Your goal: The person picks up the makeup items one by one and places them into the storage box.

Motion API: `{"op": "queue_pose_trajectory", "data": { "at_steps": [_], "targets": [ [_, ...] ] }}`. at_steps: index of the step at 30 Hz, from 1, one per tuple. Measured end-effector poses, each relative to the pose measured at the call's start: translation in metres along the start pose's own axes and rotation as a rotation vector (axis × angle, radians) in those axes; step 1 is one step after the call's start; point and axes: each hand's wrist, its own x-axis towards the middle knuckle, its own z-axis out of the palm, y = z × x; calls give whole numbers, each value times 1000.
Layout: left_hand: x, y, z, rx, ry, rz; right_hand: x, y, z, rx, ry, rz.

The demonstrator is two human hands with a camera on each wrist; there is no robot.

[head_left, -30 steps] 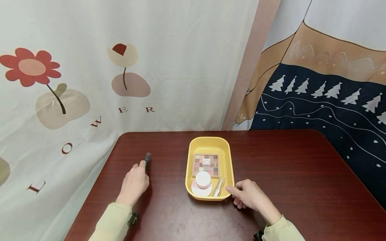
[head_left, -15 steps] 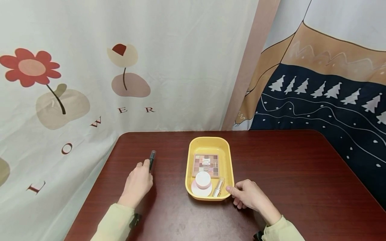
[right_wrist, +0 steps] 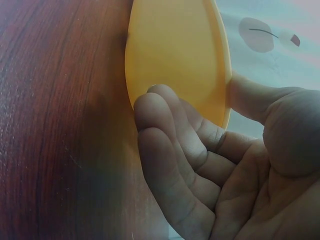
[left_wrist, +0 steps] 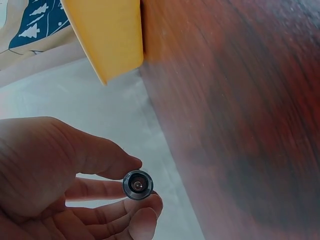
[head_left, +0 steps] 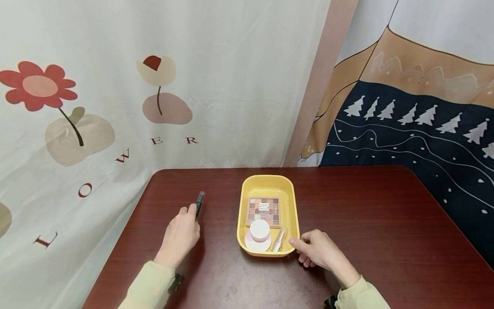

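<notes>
- Left hand (head_left: pixel 180 235) pinches a dark pen (head_left: pixel 199 204) betw. thumb and fingers (left_wrist: pixel 107 162), tip raised off the table (head_left: pixel 366 223).
- Right hand (head_left: pixel 318 249) grips the near right corner of the yellow tray (head_left: pixel 268 182), thumb on rim, fingers (right_wrist: pixel 165 145) curled vs. its outer wall.
- Tray sits right of the pen hand; inside: palette (head_left: pixel 263 211), white jar (head_left: pixel 260 230), small tube (head_left: pixel 280 238).

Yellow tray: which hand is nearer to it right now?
Right. The right hand touches the yellow tray at its near right corner; the left hand, pinching a dark pen, sits apart on the tray's left.
</notes>
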Motion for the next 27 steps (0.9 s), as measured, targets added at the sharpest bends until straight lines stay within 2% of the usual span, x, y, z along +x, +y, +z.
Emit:
{"op": "queue_pose_trajectory", "data": {
  "at_steps": [10,18,27],
  "targets": [
    [1,11,1,6,10,41,0,0,-1,22,-17,-2],
    [4,24,2,-14,-17,47,0,0,0,19,-13,2],
    [7,38,3,-8,6,81,-1,-1,0,18,-15,-10]
  ]
}}
